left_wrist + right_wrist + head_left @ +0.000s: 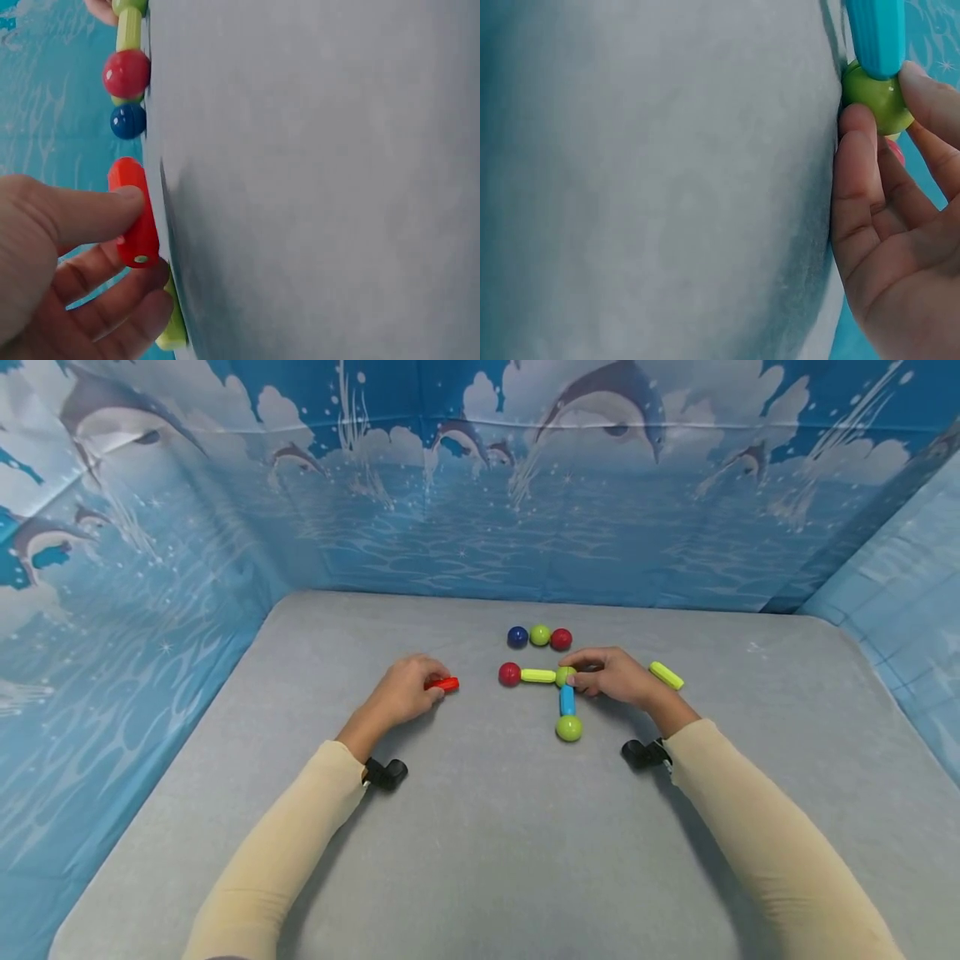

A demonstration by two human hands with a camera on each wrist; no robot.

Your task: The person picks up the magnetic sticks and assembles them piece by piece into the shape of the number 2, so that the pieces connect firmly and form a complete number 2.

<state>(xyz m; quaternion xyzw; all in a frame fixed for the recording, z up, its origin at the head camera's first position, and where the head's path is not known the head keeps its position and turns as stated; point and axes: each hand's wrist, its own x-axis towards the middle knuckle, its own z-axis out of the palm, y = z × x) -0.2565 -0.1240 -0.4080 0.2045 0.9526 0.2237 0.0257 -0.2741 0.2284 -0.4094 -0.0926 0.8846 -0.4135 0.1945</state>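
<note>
My left hand (405, 689) pinches a red rod (444, 685) between thumb and fingers, left of the joined pieces. In the left wrist view, a yellow-green rod (173, 322) shows partly behind its fingers; whether they touch it I cannot tell. My right hand (613, 677) holds a green ball (877, 101) at the corner of an L-shaped assembly. From that ball a yellow rod (538, 676) runs left to a red ball (510, 674). A blue rod (567, 701) runs toward the near side, ending at another green ball (569, 728).
Beyond the assembly, a dark blue ball (517, 637), a green ball (540, 635) and a second red ball (561, 639) sit in a row. A loose yellow rod (666, 676) lies beyond the right wrist. Dolphin-print cloth (465, 543) backs the grey table (480, 843).
</note>
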